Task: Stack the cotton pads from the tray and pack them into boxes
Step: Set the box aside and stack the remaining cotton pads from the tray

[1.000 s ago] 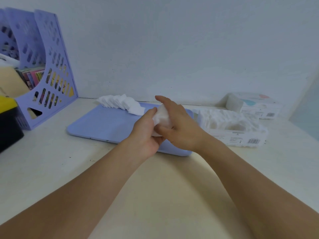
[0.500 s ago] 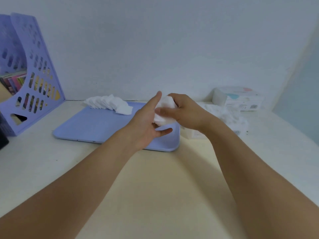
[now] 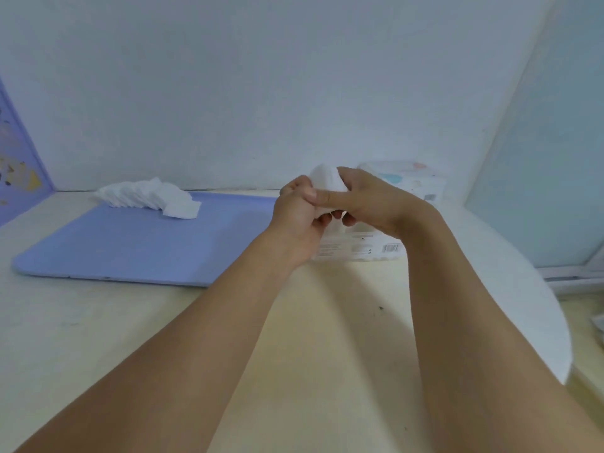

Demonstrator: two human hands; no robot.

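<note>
A small stack of white cotton pads (image 3: 323,178) is held between both hands above the right end of the blue tray (image 3: 130,243). My left hand (image 3: 299,214) grips the stack from the left, fingers curled round it. My right hand (image 3: 366,201) holds it from the right, with the thumb across its front. A fanned row of loose cotton pads (image 3: 150,197) lies at the tray's far left corner. Behind and below my hands stands a white box (image 3: 369,246), mostly hidden. A second, closed box (image 3: 405,181) sits further back by the wall.
A purple file rack (image 3: 16,171) stands at the far left edge. The cream table (image 3: 98,338) curves away on the right, with a pale blue panel (image 3: 555,158) and floor rail beyond it. The white wall runs close behind the tray.
The view has swung right, so the tray and rack sit further left. Both hands moved right with the stack, over the near box. My left hand's fingers have curled round the pads.
</note>
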